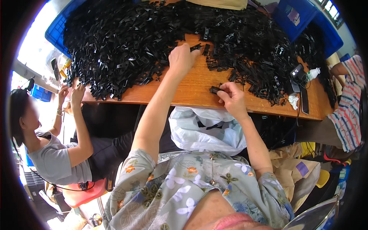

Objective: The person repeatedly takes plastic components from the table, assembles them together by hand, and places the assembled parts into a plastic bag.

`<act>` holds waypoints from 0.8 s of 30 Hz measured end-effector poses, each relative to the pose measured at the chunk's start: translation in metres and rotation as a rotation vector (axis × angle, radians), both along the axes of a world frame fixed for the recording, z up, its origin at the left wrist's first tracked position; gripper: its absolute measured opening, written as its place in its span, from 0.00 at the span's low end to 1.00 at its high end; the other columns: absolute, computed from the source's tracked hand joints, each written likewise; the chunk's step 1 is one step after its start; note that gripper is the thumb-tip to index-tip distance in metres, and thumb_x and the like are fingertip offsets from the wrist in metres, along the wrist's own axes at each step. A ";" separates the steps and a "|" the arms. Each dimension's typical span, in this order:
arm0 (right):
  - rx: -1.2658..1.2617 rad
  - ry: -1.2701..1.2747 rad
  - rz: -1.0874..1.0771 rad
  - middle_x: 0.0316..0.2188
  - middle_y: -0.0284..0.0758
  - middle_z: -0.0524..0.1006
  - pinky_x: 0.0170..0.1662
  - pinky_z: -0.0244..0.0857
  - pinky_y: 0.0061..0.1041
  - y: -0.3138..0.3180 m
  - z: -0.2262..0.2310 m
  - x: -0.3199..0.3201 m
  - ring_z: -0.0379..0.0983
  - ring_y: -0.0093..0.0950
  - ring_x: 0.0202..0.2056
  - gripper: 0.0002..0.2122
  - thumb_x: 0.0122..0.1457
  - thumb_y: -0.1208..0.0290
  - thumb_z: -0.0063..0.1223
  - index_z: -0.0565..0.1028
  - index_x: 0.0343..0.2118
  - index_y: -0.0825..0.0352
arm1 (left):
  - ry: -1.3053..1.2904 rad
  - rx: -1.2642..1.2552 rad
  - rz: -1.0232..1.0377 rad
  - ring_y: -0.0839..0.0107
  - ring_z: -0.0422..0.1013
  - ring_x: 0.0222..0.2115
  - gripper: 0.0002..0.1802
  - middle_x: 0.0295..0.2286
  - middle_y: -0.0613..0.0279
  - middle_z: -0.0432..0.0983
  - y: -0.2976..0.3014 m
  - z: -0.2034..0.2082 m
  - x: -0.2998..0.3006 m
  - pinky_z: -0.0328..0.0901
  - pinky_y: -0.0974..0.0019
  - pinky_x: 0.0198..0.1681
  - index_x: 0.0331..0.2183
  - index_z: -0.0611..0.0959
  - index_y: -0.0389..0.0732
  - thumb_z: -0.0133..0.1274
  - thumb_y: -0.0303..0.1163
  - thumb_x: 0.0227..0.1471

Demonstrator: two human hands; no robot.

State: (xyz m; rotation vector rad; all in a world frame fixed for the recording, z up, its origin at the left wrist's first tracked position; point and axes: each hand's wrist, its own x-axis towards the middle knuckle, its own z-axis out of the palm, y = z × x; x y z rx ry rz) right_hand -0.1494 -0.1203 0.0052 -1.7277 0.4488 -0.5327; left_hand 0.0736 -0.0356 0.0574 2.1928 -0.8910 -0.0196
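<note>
A large heap of small black plastic clip-like pieces [126,42] covers the far part of the wooden table [188,90]. At the heap's near edge, my left hand [181,60] reaches out with its fingers closed around a small black plastic piece [196,47]. Closer to me, just above the table's front edge, my right hand [234,100] pinches a black plastic clip [215,90] between thumb and fingers. Below that edge, in my lap, a white plastic bag [180,132] hangs open, with a few dark pieces visible inside.
Blue crates [57,28] stand at the heap's far left and right. A dark device with a cable [295,78], a white-capped bottle [313,73] and crumpled tissue [293,101] lie at right. Co-workers sit on both sides. Brown paper sacks [293,172] stand beside me.
</note>
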 end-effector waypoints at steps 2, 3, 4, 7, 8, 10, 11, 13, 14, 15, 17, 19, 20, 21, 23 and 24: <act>0.013 0.006 -0.002 0.29 0.34 0.78 0.27 0.70 0.19 0.002 0.003 0.002 0.74 0.19 0.24 0.07 0.57 0.79 0.57 0.74 0.38 0.71 | -0.109 0.316 0.075 0.52 0.78 0.36 0.16 0.32 0.43 0.81 -0.010 0.002 0.014 0.71 0.55 0.40 0.34 0.82 0.31 0.60 0.37 0.52; 0.031 0.016 0.002 0.29 0.34 0.78 0.28 0.71 0.19 0.004 0.004 0.003 0.74 0.19 0.24 0.08 0.57 0.79 0.57 0.74 0.39 0.71 | -0.182 0.344 0.054 0.49 0.77 0.37 0.16 0.31 0.42 0.80 -0.011 -0.008 0.021 0.71 0.54 0.41 0.31 0.81 0.31 0.60 0.38 0.51; 0.045 0.029 0.001 0.29 0.34 0.78 0.26 0.70 0.18 0.004 0.006 0.003 0.74 0.19 0.24 0.08 0.57 0.79 0.57 0.74 0.39 0.71 | -0.254 0.370 0.027 0.45 0.76 0.37 0.17 0.31 0.41 0.79 -0.013 -0.012 0.023 0.71 0.52 0.42 0.29 0.80 0.31 0.60 0.38 0.51; 0.129 0.029 -0.027 0.29 0.34 0.78 0.23 0.68 0.17 -0.002 0.009 0.001 0.75 0.19 0.24 0.07 0.58 0.79 0.56 0.73 0.39 0.72 | -0.402 0.224 0.060 0.51 0.79 0.33 0.14 0.28 0.43 0.80 -0.012 -0.016 0.015 0.73 0.56 0.37 0.33 0.82 0.29 0.60 0.32 0.48; 0.130 0.029 -0.035 0.29 0.34 0.78 0.23 0.68 0.17 -0.003 0.007 0.001 0.75 0.19 0.24 0.07 0.58 0.79 0.56 0.73 0.39 0.72 | -0.402 0.223 0.052 0.51 0.79 0.33 0.14 0.28 0.43 0.80 -0.007 -0.015 0.012 0.73 0.56 0.37 0.33 0.82 0.29 0.60 0.32 0.48; 0.154 -0.070 -0.021 0.27 0.33 0.77 0.20 0.66 0.16 -0.007 -0.001 -0.001 0.75 0.19 0.23 0.07 0.59 0.79 0.56 0.73 0.40 0.72 | 0.305 -0.114 -0.127 0.66 0.78 0.28 0.15 0.26 0.52 0.79 0.006 0.004 -0.008 0.73 0.66 0.34 0.37 0.82 0.29 0.59 0.33 0.52; 0.159 -0.070 -0.029 0.27 0.33 0.77 0.20 0.66 0.16 -0.009 -0.002 -0.002 0.75 0.19 0.23 0.07 0.59 0.79 0.56 0.73 0.40 0.72 | 0.307 -0.108 -0.134 0.66 0.78 0.28 0.15 0.26 0.52 0.79 0.012 0.004 -0.019 0.73 0.66 0.34 0.37 0.82 0.29 0.59 0.33 0.52; 0.261 -0.121 -0.017 0.26 0.33 0.77 0.20 0.66 0.16 -0.007 0.004 -0.005 0.75 0.18 0.23 0.07 0.58 0.79 0.57 0.73 0.39 0.72 | 0.579 -0.355 -0.138 0.76 0.75 0.25 0.16 0.25 0.60 0.78 0.034 0.001 -0.041 0.72 0.73 0.32 0.39 0.82 0.28 0.60 0.33 0.53; 0.313 -0.140 -0.002 0.25 0.32 0.77 0.20 0.66 0.16 -0.009 0.010 -0.010 0.74 0.18 0.22 0.08 0.58 0.79 0.58 0.73 0.38 0.72 | 0.587 -0.344 -0.136 0.76 0.75 0.25 0.16 0.25 0.60 0.78 0.042 -0.001 -0.055 0.72 0.73 0.32 0.39 0.82 0.28 0.60 0.33 0.53; 0.407 -0.143 0.025 0.25 0.32 0.77 0.19 0.66 0.16 -0.011 0.015 -0.016 0.73 0.18 0.21 0.07 0.57 0.80 0.59 0.73 0.37 0.72 | 0.654 -0.408 -0.120 0.76 0.75 0.26 0.16 0.25 0.60 0.78 0.048 -0.003 -0.072 0.72 0.73 0.31 0.38 0.82 0.28 0.61 0.33 0.54; 0.529 -0.249 0.050 0.24 0.32 0.76 0.19 0.65 0.16 0.001 0.024 -0.022 0.72 0.18 0.20 0.07 0.56 0.79 0.60 0.73 0.36 0.71 | 0.791 -0.542 -0.095 0.75 0.75 0.26 0.15 0.26 0.60 0.79 0.054 -0.015 -0.099 0.72 0.73 0.31 0.36 0.82 0.29 0.61 0.34 0.55; 0.537 -0.213 0.052 0.23 0.32 0.76 0.19 0.65 0.16 0.010 0.030 -0.029 0.72 0.18 0.20 0.08 0.56 0.79 0.61 0.73 0.36 0.71 | 0.949 -0.589 -0.053 0.74 0.75 0.25 0.15 0.26 0.59 0.79 0.061 -0.018 -0.121 0.72 0.73 0.30 0.35 0.81 0.31 0.60 0.35 0.56; 0.535 -0.186 0.060 0.23 0.32 0.76 0.18 0.65 0.17 0.013 0.031 -0.033 0.72 0.18 0.20 0.08 0.55 0.78 0.61 0.73 0.35 0.71 | 0.961 -0.578 -0.051 0.74 0.75 0.25 0.15 0.26 0.59 0.79 0.063 -0.021 -0.127 0.72 0.73 0.30 0.35 0.81 0.31 0.60 0.35 0.56; 0.543 -0.178 0.053 0.23 0.32 0.76 0.18 0.65 0.17 0.014 0.030 -0.036 0.72 0.18 0.20 0.08 0.55 0.78 0.61 0.73 0.35 0.71 | 1.009 -0.590 -0.064 0.73 0.75 0.25 0.15 0.26 0.59 0.78 0.066 -0.023 -0.132 0.72 0.72 0.30 0.34 0.80 0.32 0.60 0.36 0.56; 0.533 -0.159 0.019 0.23 0.32 0.76 0.18 0.65 0.16 0.015 0.029 -0.043 0.72 0.18 0.20 0.08 0.55 0.77 0.62 0.73 0.35 0.71 | 1.067 -0.593 -0.075 0.72 0.76 0.25 0.15 0.26 0.59 0.78 0.068 -0.027 -0.139 0.72 0.72 0.30 0.33 0.80 0.33 0.61 0.37 0.56; 0.525 -0.150 0.010 0.23 0.32 0.76 0.18 0.65 0.15 0.017 0.030 -0.046 0.73 0.18 0.20 0.08 0.55 0.78 0.61 0.73 0.34 0.70 | 1.051 -0.576 -0.088 0.72 0.76 0.25 0.15 0.26 0.58 0.78 0.068 -0.028 -0.141 0.72 0.72 0.29 0.33 0.80 0.33 0.61 0.37 0.56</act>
